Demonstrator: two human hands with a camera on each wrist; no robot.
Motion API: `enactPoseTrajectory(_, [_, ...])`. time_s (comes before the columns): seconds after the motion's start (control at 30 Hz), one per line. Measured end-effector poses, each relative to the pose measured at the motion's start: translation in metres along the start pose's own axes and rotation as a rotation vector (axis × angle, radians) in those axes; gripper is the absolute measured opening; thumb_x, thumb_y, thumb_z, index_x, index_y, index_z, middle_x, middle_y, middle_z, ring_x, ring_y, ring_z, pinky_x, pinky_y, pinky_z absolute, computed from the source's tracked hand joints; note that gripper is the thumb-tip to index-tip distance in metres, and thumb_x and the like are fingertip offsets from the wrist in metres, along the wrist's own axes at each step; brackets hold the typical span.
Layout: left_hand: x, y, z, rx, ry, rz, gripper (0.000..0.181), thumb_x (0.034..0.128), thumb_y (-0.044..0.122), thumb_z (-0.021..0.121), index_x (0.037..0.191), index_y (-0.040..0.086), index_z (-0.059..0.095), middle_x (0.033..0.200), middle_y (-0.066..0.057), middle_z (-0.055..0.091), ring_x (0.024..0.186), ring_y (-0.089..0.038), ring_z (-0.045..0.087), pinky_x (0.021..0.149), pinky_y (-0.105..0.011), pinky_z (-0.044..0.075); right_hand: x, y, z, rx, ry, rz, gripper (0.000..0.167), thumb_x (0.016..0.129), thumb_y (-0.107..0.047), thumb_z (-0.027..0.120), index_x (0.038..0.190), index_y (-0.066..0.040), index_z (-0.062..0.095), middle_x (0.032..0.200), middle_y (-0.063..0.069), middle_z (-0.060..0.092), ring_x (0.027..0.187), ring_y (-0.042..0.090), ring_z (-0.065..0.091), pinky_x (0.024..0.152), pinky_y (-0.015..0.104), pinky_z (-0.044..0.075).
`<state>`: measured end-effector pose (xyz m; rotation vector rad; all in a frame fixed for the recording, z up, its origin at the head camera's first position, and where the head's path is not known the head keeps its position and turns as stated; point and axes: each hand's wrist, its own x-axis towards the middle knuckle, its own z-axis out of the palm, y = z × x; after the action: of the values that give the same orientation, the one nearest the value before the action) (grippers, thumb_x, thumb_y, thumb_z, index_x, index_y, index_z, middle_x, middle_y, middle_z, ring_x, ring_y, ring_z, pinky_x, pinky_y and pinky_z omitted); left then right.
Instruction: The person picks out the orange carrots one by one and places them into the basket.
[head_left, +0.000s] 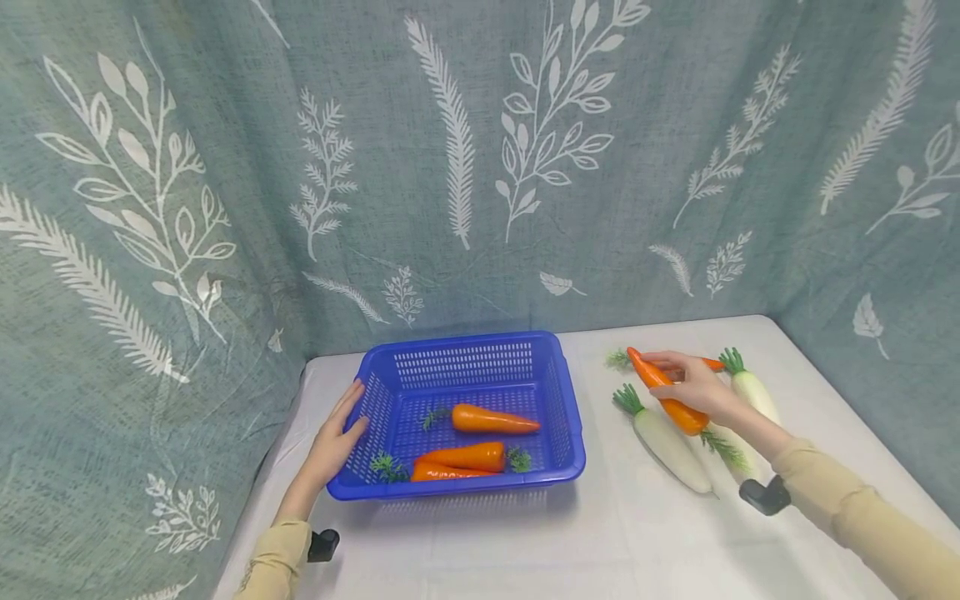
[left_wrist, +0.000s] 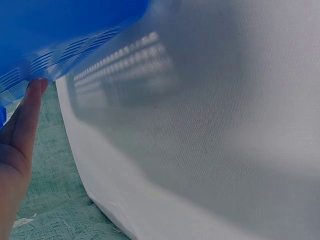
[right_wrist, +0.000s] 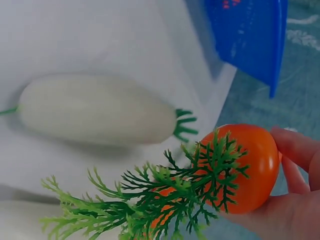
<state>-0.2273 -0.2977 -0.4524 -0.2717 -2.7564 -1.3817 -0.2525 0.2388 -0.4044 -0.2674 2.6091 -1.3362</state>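
Note:
My left hand rests with straight fingers against the left side of a blue plastic basket; in the left wrist view its fingertips touch the basket wall. Inside lie an orange carrot at the back and two more carrots near the front. Off to the right, my right hand grips a carrot between thumb and fingers, tip towards the back and green top towards the front. Beneath it is a white radish. Another carrot is mostly hidden behind the hand.
A second white radish lies to the right of my right hand, partly covered by the forearm. The white table carries everything. A leaf-patterned green curtain hangs behind and along both sides.

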Motion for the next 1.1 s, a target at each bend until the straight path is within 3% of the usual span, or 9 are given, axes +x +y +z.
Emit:
enactPoseTrajectory(0.27, [-0.001,0.000,0.000,-0.009,0.000,0.002,0.052,0.0982,0.007,0.045,0.146,-0.005,0.027,0.156,-0.023,0.016,0.143,-0.045,0.012,0.116,-0.061,0.013,0.008,-0.022,0.018,-0.036,-0.021,-0.019,0.054,0.085,-0.008,0.066,0.137,-0.005,0.049,0.135,0.027,0.051,0.114,0.042,0.054,0.085,0.041,0.056])
enactPoseTrajectory(0.47, [0.000,-0.003,0.001,-0.003,0.010,0.018,0.052,0.0979,0.007,0.045,0.146,-0.006,0.028,0.156,-0.023,0.017,0.143,-0.046,0.013,0.115,-0.061,0.013,0.013,-0.032,0.031,-0.042,-0.030,-0.075,0.053,0.083,-0.007,0.067,0.134,-0.006,0.052,0.133,0.024,0.054,0.114,0.042,0.055,0.091,0.048,0.053])
enactPoseTrajectory(0.73, [0.000,-0.005,0.003,-0.001,0.010,0.018,0.053,0.0976,0.006,0.043,0.146,-0.005,0.027,0.156,-0.023,0.016,0.143,-0.046,0.012,0.116,-0.062,0.012,0.016,-0.045,0.048,-0.051,-0.068,-0.066,0.052,0.084,-0.009,0.068,0.134,-0.009,0.054,0.132,0.020,0.056,0.113,0.038,0.056,0.089,0.046,0.055])
enactPoseTrajectory(1.1, [0.001,-0.006,0.003,0.020,0.021,0.032,0.052,0.0976,0.006,0.044,0.146,-0.005,0.028,0.156,-0.023,0.018,0.142,-0.047,0.013,0.115,-0.063,0.013,0.022,-0.067,0.063,-0.040,-0.136,-0.144,0.052,0.084,-0.011,0.067,0.134,-0.012,0.054,0.129,0.014,0.060,0.112,0.033,0.058,0.088,0.042,0.054])
